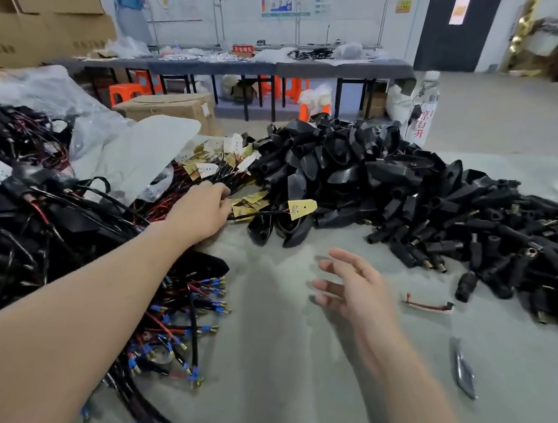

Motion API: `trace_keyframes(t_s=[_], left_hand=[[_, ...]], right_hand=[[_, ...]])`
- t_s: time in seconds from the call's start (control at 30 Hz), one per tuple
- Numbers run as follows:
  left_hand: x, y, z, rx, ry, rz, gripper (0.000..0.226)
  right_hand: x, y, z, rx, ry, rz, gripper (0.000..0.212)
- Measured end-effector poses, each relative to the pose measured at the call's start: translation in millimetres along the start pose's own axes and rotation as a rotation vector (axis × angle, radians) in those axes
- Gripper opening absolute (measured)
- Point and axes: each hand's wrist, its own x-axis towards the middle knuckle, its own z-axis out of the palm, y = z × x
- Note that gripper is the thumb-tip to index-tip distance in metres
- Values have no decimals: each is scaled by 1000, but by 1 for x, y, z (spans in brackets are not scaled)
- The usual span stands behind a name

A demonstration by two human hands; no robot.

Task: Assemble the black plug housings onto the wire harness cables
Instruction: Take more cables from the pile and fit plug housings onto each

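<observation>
A big heap of black plug housings (371, 176) covers the middle and right of the grey table (282, 366). Left of it lies a bundle of black and red harness cables with small yellow circuit boards (213, 170). My left hand (202, 210) reaches into that bundle, its fingers curled around the wires at the boards. Whether it grips them firmly is hard to tell. My right hand (349, 284) hovers over the bare table with fingers spread and holds nothing.
A tangled pile of harnesses with blue terminals (29, 219) fills the left side. Clear plastic bags (132, 151) lie behind it. A loose red wire piece (428, 304) and a grey scrap (464, 368) lie on the right. Benches, orange stools and cardboard boxes stand behind.
</observation>
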Motion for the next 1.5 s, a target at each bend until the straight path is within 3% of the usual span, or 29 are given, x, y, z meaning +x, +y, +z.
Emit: trace_keyframes(t_s=[0.17,0.33,0.53,0.73,1.0,1.13,1.33,1.5], left_hand=[[13,18,22,264,-204,215,36],[8,21,13,305,-71,218,30],[9,83,-61,-324,172,207,23],[-5,127,-141,-982,532,153,26],[-71,83,-57,-1778,573,-359,22],[-75,70,-45,-1862,609,-434,20],[-66,55,-56,-1893,470,-498,14],[-73,33,-59,-1931,428,-554,11]], right_hand=[[15,-11,-17,-48,64,-68,21],[17,-16,-39,-232,128,-213,26],[21,-14,-46,-249,169,-219,27],[9,12,-26,-766,171,-446,20],[-1,16,1,-970,108,-477,27],[19,10,38,-954,0,-377,27],[53,9,88,-1296,-16,-282,44],[64,10,100,-1358,34,-212,24]])
